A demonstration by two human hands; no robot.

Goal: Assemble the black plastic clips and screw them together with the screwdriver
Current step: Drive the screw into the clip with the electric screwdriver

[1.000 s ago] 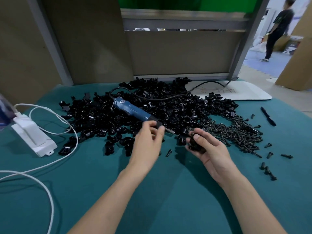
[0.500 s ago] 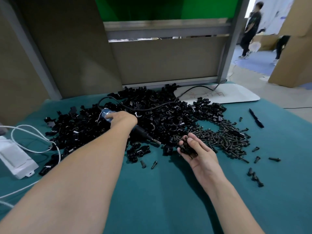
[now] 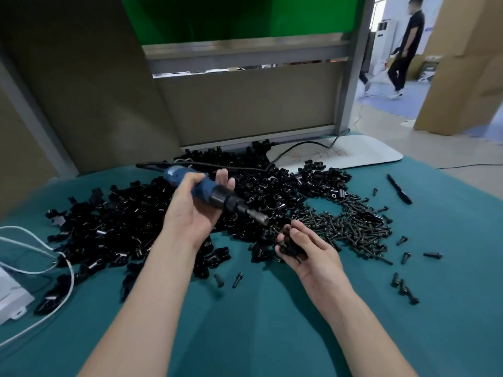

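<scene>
From the head camera, the left hand [image 3: 194, 213] is wrapped round the blue body of the screwdriver [image 3: 215, 193] and holds it clear above the teal table cover [image 3: 245, 336]. The metal tip slants down to the right and ends near the right hand [image 3: 315, 257]. That hand lies palm up just above the cover, its fingers curled round a black clip [image 3: 290, 247].

Behind both hands a pile of clips [image 3: 130, 224] spreads across the cover, with a heap of screws [image 3: 353, 227] beside it on the right. Two loose screws [image 3: 236, 280] lie between the forearms.

A black cord [image 3: 245, 170] runs from the screwdriver's rear over the pile towards a white board [image 3: 362, 153]. A black stick [image 3: 398, 189] lies apart, far right.

A white box [image 3: 11, 303] with a looping white cable [image 3: 64, 263] is cut off by the left edge. How the held clip's parts sit together is too dark to make out.
</scene>
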